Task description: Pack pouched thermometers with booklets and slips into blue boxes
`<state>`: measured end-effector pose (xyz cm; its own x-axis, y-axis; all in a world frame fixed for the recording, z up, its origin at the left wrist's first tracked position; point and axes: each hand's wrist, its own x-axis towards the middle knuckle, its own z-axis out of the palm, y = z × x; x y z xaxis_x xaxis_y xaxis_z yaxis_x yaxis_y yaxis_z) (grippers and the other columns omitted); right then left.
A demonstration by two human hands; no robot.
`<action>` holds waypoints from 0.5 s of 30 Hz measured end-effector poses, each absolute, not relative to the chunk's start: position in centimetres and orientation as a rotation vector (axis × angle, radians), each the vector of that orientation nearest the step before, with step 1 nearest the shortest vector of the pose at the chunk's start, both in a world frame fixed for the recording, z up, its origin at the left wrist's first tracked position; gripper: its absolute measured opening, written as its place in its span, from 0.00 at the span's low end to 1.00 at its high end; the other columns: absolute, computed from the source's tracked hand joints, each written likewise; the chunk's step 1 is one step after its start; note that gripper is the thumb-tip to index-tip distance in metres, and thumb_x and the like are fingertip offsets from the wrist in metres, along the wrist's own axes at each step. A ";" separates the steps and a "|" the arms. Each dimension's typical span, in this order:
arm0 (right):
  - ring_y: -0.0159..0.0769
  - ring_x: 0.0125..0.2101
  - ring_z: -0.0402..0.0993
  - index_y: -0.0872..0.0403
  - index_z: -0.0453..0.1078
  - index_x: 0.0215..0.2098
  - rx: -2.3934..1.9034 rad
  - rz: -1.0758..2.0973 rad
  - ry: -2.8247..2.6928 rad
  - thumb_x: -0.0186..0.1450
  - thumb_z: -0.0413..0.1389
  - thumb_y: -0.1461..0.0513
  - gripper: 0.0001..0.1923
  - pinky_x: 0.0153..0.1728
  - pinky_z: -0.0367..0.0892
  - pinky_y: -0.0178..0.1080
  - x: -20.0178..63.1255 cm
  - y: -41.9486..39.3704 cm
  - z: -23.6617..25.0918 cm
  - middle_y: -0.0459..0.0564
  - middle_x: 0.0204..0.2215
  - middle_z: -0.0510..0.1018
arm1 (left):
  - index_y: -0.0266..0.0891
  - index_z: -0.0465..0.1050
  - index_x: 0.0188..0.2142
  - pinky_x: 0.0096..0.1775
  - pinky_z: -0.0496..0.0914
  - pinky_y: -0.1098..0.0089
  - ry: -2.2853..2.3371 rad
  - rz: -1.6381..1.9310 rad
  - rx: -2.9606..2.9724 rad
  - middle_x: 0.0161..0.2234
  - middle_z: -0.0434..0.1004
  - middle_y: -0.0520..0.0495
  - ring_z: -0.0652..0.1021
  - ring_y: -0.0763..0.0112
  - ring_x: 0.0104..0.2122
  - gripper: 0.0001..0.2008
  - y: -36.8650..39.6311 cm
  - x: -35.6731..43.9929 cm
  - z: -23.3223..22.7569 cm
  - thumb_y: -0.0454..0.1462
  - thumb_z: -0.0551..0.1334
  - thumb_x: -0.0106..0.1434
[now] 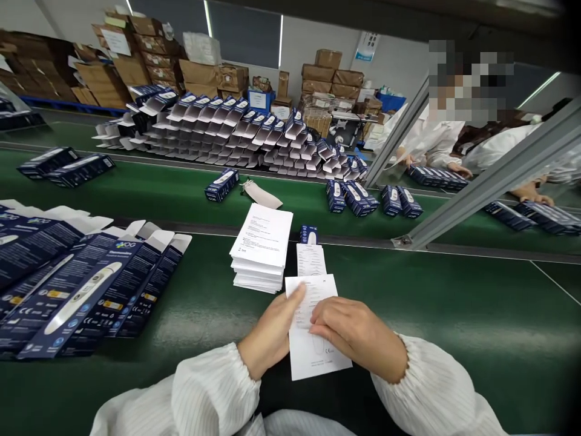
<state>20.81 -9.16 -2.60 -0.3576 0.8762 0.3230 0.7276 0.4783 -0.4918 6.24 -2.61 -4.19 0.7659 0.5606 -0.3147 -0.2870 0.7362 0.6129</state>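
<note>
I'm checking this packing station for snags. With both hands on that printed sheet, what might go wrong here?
The left hand and right hand press the leaflet flat; a skewed crease seems possible. The leaflet stack beside them looks fanned and might slide if nudged. The open boxes overlap loosely and could shift.

A thin white matt paper leaflet (318, 339) lies on the smooth green matt belt (408, 315); left of the leaflet, flattened dark-blue glossy cardboard cartons (82, 290); beyond it, a dull grey metal strut (490, 181).
</note>
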 end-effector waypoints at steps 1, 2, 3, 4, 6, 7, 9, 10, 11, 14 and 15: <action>0.35 0.29 0.72 0.56 0.64 0.27 -1.337 0.374 -2.190 0.73 0.44 0.56 0.19 0.31 0.68 0.37 20.9 -9.2 -2.7 0.50 0.26 0.74 | 0.34 0.68 0.52 0.52 0.66 0.59 0.521 0.492 0.585 0.50 0.74 0.38 0.74 0.58 0.50 0.21 -2.7 6.3 -4.5 0.44 0.57 0.65; 0.35 0.27 0.71 0.56 0.64 0.27 -1.338 0.408 -2.208 0.73 0.44 0.56 0.20 0.30 0.67 0.36 21.2 -9.1 -2.7 0.50 0.25 0.73 | 0.33 0.68 0.52 0.51 0.66 0.59 0.531 0.501 0.596 0.48 0.75 0.38 0.75 0.58 0.48 0.20 -2.7 6.3 -5.0 0.43 0.59 0.64; 0.34 0.26 0.71 0.55 0.65 0.27 -1.335 0.453 -2.227 0.73 0.43 0.55 0.21 0.29 0.66 0.35 21.6 -8.9 -2.5 0.49 0.24 0.73 | 0.33 0.68 0.52 0.50 0.67 0.59 0.536 0.507 0.606 0.47 0.76 0.38 0.76 0.58 0.47 0.20 -2.8 6.4 -5.5 0.42 0.59 0.64; 0.33 0.26 0.70 0.55 0.66 0.27 -1.333 0.497 -2.238 0.73 0.42 0.54 0.22 0.28 0.65 0.35 22.1 -8.4 -2.1 0.48 0.23 0.73 | 0.32 0.68 0.51 0.49 0.68 0.59 0.539 0.501 0.621 0.45 0.77 0.37 0.77 0.57 0.45 0.20 -2.9 6.4 -6.1 0.42 0.60 0.63; 0.32 0.25 0.70 0.54 0.68 0.28 -1.395 0.504 -2.212 0.73 0.42 0.53 0.23 0.27 0.64 0.34 23.5 -6.3 -1.0 0.46 0.23 0.73 | 0.30 0.70 0.48 0.46 0.68 0.58 0.535 0.449 0.672 0.41 0.79 0.37 0.78 0.56 0.42 0.21 -3.2 6.4 -7.6 0.44 0.62 0.61; 0.32 0.26 0.70 0.54 0.69 0.29 -1.487 0.456 -2.179 0.73 0.43 0.53 0.22 0.28 0.64 0.34 24.2 -4.7 -0.3 0.46 0.24 0.74 | 0.30 0.71 0.47 0.46 0.68 0.58 0.531 0.413 0.703 0.39 0.79 0.37 0.79 0.56 0.41 0.21 -3.4 6.5 -8.3 0.45 0.63 0.60; 0.34 0.30 0.72 0.54 0.71 0.32 -1.739 0.303 -2.101 0.73 0.43 0.55 0.20 0.33 0.64 0.35 25.5 0.0 0.9 0.47 0.28 0.76 | 0.30 0.73 0.45 0.47 0.68 0.55 0.531 0.335 0.751 0.37 0.80 0.37 0.79 0.54 0.40 0.23 -3.6 6.6 -9.6 0.46 0.65 0.57; 0.36 0.34 0.73 0.54 0.71 0.33 -1.873 0.280 -2.121 0.73 0.43 0.56 0.19 0.37 0.64 0.36 26.0 2.9 1.2 0.48 0.33 0.77 | 0.30 0.73 0.44 0.48 0.67 0.54 0.531 0.298 0.758 0.37 0.80 0.37 0.79 0.53 0.41 0.23 -3.6 6.6 -10.2 0.47 0.66 0.56; 0.37 0.38 0.73 0.54 0.72 0.35 -1.912 0.289 -2.148 0.73 0.44 0.59 0.17 0.41 0.64 0.37 26.2 6.0 1.3 0.49 0.36 0.77 | 0.30 0.74 0.44 0.49 0.67 0.52 0.533 0.271 0.751 0.38 0.80 0.36 0.78 0.52 0.42 0.24 -3.6 6.6 -10.6 0.48 0.66 0.55; 0.39 0.44 0.71 0.55 0.72 0.41 -1.975 0.362 -2.229 0.71 0.50 0.60 0.10 0.49 0.64 0.43 25.9 15.1 0.4 0.50 0.43 0.75 | 0.32 0.75 0.43 0.51 0.65 0.50 0.529 0.224 0.740 0.39 0.80 0.36 0.77 0.49 0.45 0.27 -3.2 6.5 -11.5 0.50 0.67 0.51; 0.39 0.45 0.71 0.56 0.71 0.44 -2.005 0.388 -2.241 0.70 0.52 0.59 0.10 0.49 0.65 0.46 25.4 17.7 -0.2 0.51 0.44 0.74 | 0.33 0.75 0.43 0.52 0.64 0.49 0.500 0.213 0.759 0.39 0.80 0.37 0.77 0.49 0.46 0.27 -2.9 6.4 -11.7 0.51 0.67 0.51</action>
<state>25.44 17.73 -0.24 -0.1217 0.9887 -0.0877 0.9607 0.0951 -0.2607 6.40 -2.87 -11.67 0.8626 0.3599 -0.3557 -0.0068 0.7111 0.7030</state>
